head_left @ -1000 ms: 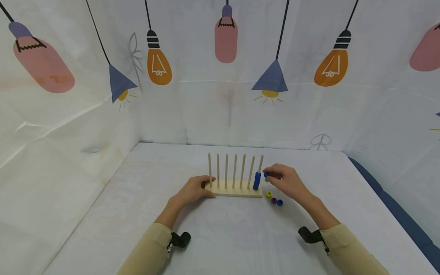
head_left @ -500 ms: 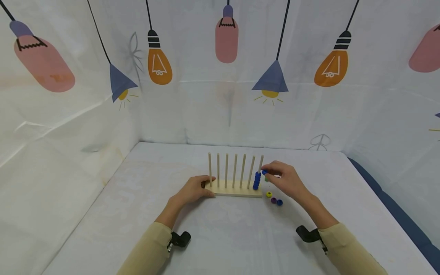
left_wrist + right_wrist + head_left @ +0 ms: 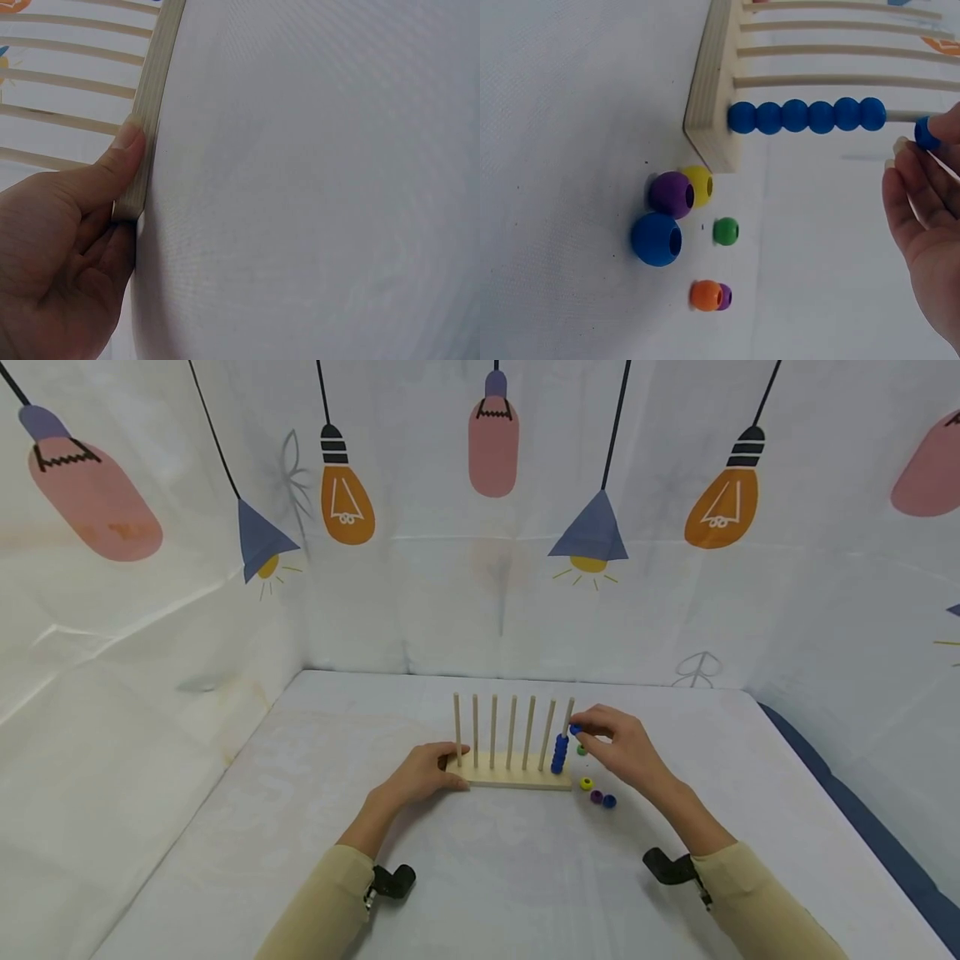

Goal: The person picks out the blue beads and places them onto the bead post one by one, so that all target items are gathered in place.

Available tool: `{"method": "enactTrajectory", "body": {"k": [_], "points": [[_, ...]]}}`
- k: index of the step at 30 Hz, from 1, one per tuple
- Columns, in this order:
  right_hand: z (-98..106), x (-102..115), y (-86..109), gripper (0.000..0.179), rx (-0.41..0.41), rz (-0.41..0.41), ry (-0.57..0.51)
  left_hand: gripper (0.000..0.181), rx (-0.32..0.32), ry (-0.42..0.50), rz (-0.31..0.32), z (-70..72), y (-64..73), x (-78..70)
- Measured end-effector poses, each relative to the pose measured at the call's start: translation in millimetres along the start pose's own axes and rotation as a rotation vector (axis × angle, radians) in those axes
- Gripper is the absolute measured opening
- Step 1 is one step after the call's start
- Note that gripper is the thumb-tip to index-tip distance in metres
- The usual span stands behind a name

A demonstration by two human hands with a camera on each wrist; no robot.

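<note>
A pale wooden peg rack (image 3: pixel 517 781) with several upright pegs stands on the white table. My left hand (image 3: pixel 420 774) grips the left end of its base; in the left wrist view the thumb (image 3: pixel 124 154) lies along the base's front side. Several blue beads (image 3: pixel 808 116) are stacked on the rightmost peg. Between thumb and fingers, my right hand (image 3: pixel 621 747) pinches another blue bead (image 3: pixel 925 133) close beside the upper part of that peg. Whether this bead touches the peg cannot be told.
Right of the rack lie loose beads: yellow (image 3: pixel 587 784), purple (image 3: pixel 596 797), blue (image 3: pixel 609 802) and green (image 3: pixel 582 750). The right wrist view also shows an orange bead (image 3: pixel 706 295) with a second purple bead (image 3: pixel 726 297) behind it. A patterned white sheet (image 3: pixel 450 593) hangs behind the table.
My right hand has lifted the pinched blue bead up and slightly left, closer to the rightmost peg. The green bead below it has come into view. My left hand stays put.
</note>
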State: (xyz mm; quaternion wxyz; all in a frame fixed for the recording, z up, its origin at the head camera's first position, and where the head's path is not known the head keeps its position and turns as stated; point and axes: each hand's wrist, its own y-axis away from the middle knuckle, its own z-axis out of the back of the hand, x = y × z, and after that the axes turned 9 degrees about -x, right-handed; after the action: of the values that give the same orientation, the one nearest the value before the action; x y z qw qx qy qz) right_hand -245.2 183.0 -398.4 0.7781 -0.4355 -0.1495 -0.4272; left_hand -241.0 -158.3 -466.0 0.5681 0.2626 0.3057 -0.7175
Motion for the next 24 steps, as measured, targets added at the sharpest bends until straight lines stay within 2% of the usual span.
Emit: {"method": "enactTrajectory", "body": {"k": [11,24], "points": [[2,5,-3.9,0.024,-0.032,0.008,0.006,0.059,0.000,-0.001,0.008,0.5,0.3,-2.2],[8,8,-10.7,0.024,-0.051,0.060,0.003,0.059,0.000,-0.014,0.012,0.4,-1.0,-1.9]]}}
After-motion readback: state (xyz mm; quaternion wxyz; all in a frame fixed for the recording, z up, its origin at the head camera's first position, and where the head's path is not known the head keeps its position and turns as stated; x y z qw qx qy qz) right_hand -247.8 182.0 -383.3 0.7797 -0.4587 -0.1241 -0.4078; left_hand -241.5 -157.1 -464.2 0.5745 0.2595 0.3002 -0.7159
